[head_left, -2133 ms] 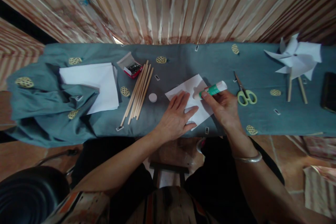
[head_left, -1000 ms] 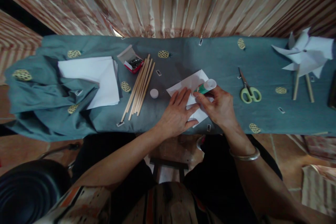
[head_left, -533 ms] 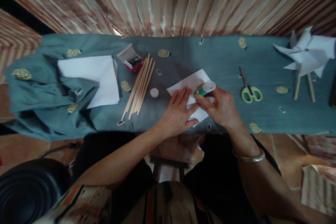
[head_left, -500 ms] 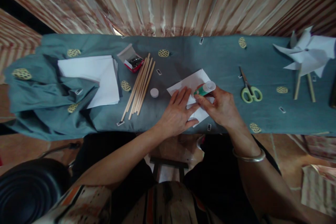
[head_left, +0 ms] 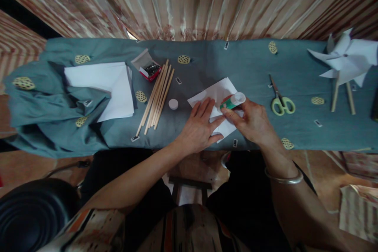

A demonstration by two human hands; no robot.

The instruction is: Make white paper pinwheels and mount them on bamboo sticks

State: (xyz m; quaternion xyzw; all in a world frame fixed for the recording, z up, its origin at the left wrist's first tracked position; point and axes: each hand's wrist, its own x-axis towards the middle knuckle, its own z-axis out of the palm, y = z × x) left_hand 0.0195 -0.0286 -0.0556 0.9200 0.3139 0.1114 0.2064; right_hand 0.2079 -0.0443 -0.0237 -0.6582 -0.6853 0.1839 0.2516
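A sheet of white paper [head_left: 214,90] with folds and cuts lies on the cloth in front of me. My left hand [head_left: 199,128] rests flat on its left part, fingers spread. In my right hand [head_left: 252,120] is a green and white glue stick [head_left: 232,101], tilted over the paper, its wide white end up. Its lower tip is by the paper, partly hidden by my fingers, so I cannot tell whether it touches. Left of the paper sits a round white cap [head_left: 173,104].
Wooden sticks [head_left: 158,96] lie beside an open small box of metal pins [head_left: 150,69]. A stack of white paper [head_left: 119,90] is further left. Green-handled scissors [head_left: 282,100] lie right of my hand. Paper pinwheels on sticks [head_left: 347,61] stand at far right.
My right hand has shifted slightly to the right and down with the glue stick. My left hand and the paper have stayed in place.
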